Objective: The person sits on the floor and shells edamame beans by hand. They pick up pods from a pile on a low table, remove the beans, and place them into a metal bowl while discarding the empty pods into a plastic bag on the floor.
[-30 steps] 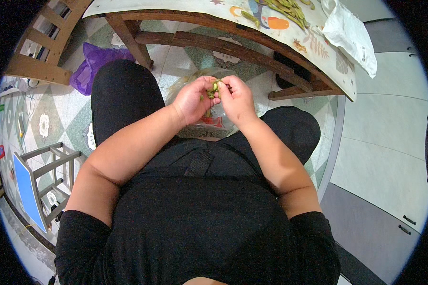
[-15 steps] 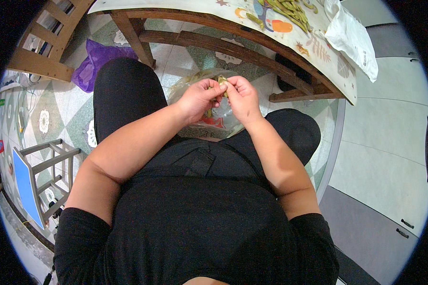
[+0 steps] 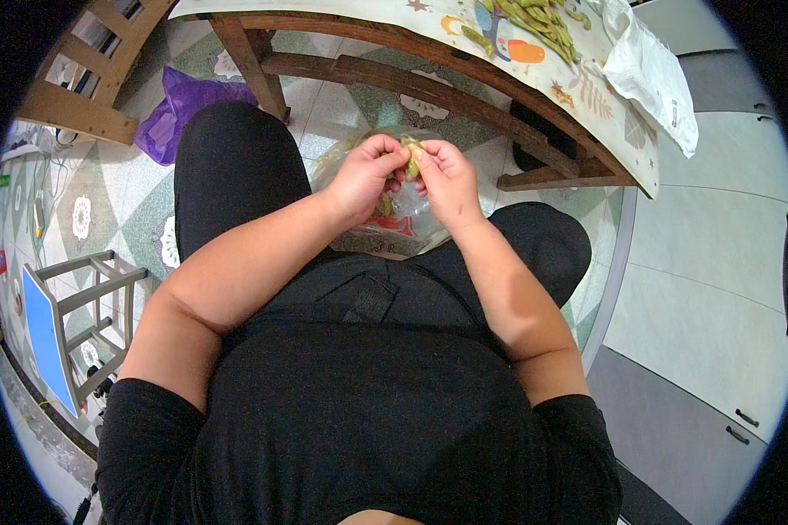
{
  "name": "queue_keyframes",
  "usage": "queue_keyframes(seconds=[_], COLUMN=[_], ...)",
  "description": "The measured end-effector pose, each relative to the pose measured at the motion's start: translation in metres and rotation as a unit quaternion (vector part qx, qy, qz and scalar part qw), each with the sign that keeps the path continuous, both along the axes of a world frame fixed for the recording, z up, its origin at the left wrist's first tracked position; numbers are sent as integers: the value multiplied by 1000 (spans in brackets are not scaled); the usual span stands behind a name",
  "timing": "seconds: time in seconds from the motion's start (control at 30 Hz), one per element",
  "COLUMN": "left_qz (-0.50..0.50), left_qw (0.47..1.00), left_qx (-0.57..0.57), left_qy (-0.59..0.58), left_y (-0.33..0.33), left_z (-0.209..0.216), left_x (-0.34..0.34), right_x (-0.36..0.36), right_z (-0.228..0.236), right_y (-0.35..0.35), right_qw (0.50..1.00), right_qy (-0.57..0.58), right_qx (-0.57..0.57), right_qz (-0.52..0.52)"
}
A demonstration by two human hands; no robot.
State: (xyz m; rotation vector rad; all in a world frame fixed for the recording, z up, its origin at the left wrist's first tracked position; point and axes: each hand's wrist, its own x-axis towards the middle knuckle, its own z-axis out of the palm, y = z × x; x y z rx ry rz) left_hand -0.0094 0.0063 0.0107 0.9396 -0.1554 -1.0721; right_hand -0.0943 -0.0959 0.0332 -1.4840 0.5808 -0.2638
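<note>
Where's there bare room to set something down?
Bare: tablecloth left of the green pods; floor between purple bag and blue-topped stool. Crowded: around the pods and white bag, and between the knees, where left hand and right hand hold a pod over the clear bag.

A wooden table (image 3: pixel 248 66) with a printed cover (image 3: pixel 368 8) bears heaped green pods (image 3: pixel 541 24) and a white bag (image 3: pixel 648 74).

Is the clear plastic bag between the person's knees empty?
Not empty: yellow-green pieces show inside the clear plastic bag, below the bare left hand and right hand. How full, I cannot tell.
</note>
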Motion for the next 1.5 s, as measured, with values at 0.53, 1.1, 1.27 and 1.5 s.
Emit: queue_keyframes(seconds=[0.53, 1.1, 1.27, 1.5], left_qz=[-5, -44, -46, -71], left_qw=[991, 993, 993, 993], left_qx=[-8, -13, -27, -16], left_qy=[133, 113, 107, 95], left_y=[0, 0, -1, 0], left_z=[6, 0, 2, -5], left_x=[3, 4, 5, 3], right_x=[1, 0, 1, 0], right_z=[6, 5, 2, 5], right_y=[5, -1, -2, -1], right_qw=[999, 997, 999, 995], right_qy=[-11, 16, 11, -27], right_qx=[34, 76, 52, 92], right_qz=[33, 25, 13, 7])
